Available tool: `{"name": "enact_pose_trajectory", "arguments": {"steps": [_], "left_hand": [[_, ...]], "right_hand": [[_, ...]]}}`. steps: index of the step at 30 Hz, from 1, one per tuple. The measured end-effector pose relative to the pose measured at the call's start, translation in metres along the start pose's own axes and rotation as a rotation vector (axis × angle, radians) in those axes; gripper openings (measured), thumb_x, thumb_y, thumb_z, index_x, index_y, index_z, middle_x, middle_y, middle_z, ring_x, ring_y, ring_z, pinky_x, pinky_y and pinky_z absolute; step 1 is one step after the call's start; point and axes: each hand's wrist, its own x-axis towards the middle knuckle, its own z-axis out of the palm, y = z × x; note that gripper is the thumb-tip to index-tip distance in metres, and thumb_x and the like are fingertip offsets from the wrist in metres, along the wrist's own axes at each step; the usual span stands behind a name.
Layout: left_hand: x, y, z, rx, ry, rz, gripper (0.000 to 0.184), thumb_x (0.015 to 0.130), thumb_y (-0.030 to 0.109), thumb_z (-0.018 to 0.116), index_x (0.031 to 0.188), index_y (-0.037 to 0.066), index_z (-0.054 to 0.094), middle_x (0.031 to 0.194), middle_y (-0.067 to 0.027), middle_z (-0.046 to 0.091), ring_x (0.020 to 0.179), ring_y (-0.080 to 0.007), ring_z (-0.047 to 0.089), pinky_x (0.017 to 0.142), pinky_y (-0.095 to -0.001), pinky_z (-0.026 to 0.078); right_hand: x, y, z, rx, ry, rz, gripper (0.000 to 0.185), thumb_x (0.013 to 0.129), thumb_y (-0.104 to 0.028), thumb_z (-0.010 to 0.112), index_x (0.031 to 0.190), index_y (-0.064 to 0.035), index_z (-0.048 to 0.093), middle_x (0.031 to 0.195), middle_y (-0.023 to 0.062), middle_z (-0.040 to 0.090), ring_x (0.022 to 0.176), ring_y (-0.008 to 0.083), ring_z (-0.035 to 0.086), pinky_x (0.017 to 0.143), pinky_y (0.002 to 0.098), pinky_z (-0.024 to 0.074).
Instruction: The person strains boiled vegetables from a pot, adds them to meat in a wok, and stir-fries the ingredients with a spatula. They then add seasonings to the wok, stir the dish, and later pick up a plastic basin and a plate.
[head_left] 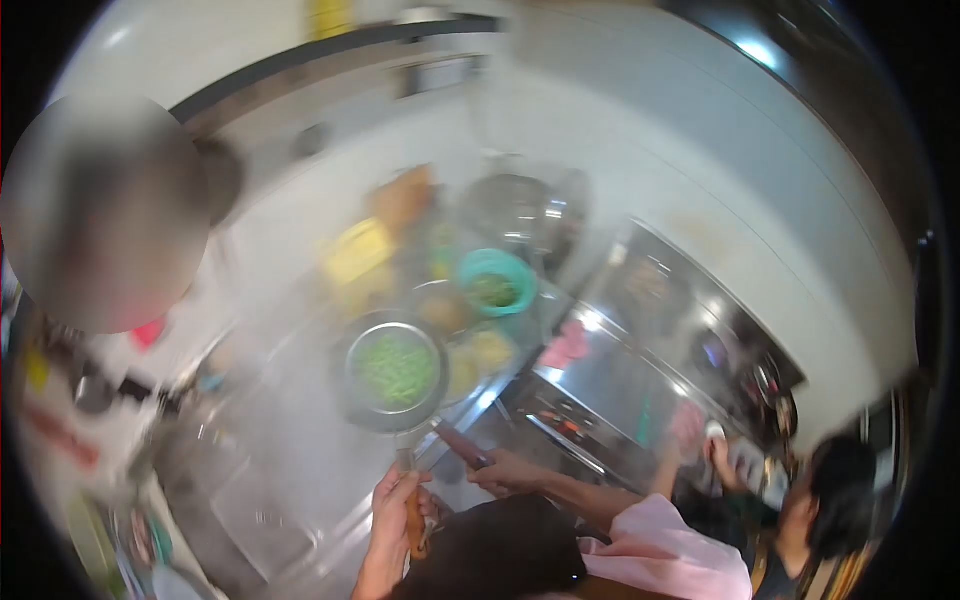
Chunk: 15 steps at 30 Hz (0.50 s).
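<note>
Both my hands are at the lower middle of the head view, below a round metal strainer with cut green vegetables in it. My left hand is closed around the strainer's wooden handle. The fingers of my right hand wrap round a brown handle that points up toward a dark round pan around the strainer. Blur and haze hide where that handle joins. A turquoise bowl of greens stands beyond the strainer, with bowls of yellowish food beside it.
A stove with a steel top and pink cloth lies to the right. Another person works there, hands near a small white item. A second person stands at the left. A sink is at lower left.
</note>
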Motion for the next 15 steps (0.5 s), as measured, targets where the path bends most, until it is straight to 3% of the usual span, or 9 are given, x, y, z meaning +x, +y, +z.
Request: {"name": "enact_pose_trajectory", "arguments": {"steps": [6,11,15], "left_hand": [[0.059,-0.011,0.122,0.282,-0.314,-0.105,0.022,0.096,0.017,0.058,0.113,0.003,0.055,0.095,-0.0086,0.064,0.062,-0.0119,0.055,0.052,-0.0258,0.046],[0.127,-0.039,0.293,0.437,-0.525,-0.104,0.031,0.096,0.022,0.061,0.115,-0.001,0.055,0.092,-0.0105,0.066,0.065,-0.013,0.057,0.055,-0.0266,0.046],[0.207,-0.09,0.423,0.477,-0.829,-0.354,0.039,0.096,0.035,0.061,0.112,0.0,0.058,0.091,-0.0106,0.068,0.072,-0.0154,0.064,0.058,-0.0273,0.053]], "right_hand": [[-0.091,-0.012,-0.043,0.008,0.377,-0.274,0.024,0.087,-0.023,0.07,0.085,-0.0064,0.053,0.056,-0.0027,0.045,0.043,0.0066,0.042,0.04,0.0255,0.032],[-0.139,-0.047,-0.126,0.26,0.624,-0.524,0.024,0.083,-0.022,0.073,0.086,-0.0065,0.055,0.055,-0.0016,0.048,0.041,0.0074,0.042,0.038,0.025,0.0332],[-0.181,-0.073,-0.215,0.375,0.829,-0.698,0.02,0.085,-0.023,0.072,0.084,-0.0086,0.057,0.053,-0.0025,0.047,0.04,0.0069,0.042,0.037,0.0248,0.0322]]}}
